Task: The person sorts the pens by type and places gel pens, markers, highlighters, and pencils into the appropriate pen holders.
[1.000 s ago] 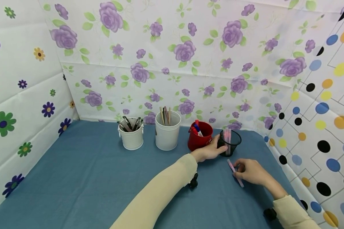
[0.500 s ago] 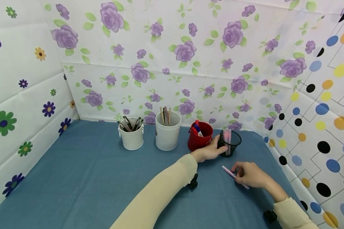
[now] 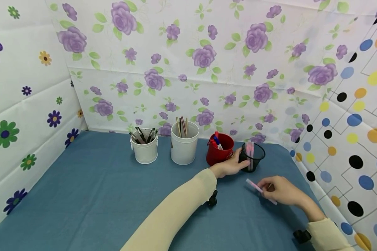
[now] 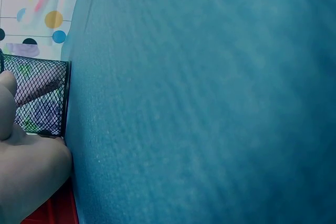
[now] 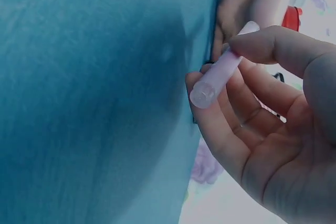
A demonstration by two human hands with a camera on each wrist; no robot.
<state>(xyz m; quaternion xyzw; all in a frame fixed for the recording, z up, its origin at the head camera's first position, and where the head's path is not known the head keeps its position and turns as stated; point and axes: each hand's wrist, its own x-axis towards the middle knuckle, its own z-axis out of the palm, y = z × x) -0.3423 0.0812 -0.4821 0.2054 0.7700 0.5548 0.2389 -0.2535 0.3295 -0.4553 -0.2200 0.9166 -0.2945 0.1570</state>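
Observation:
At the back right stands a black mesh pen holder (image 3: 257, 164) with several pink pens (image 3: 249, 150) upright in it. My left hand (image 3: 230, 166) holds the holder by its left side, thumb in front; the far fingers are hidden. In the left wrist view the holder's mesh wall (image 4: 44, 90) shows beside that hand. My right hand (image 3: 282, 191) pinches a slim pink pen (image 3: 254, 185) between thumb and fingers, in front of the holder and apart from it. The pen's translucent end (image 5: 206, 94) faces the right wrist camera.
Left of the holder is a red bucket (image 3: 211, 157) with markers. Farther left stand a tall white bucket (image 3: 183, 153) with thin sticks and a small white bucket (image 3: 145, 155) with black pens. Printed cloth walls (image 3: 182, 94) enclose the blue table (image 3: 113, 202).
My right hand has shifted slightly to the right, and the pink pen in it has turned to a flatter slant. My left hand stays at the pen holder.

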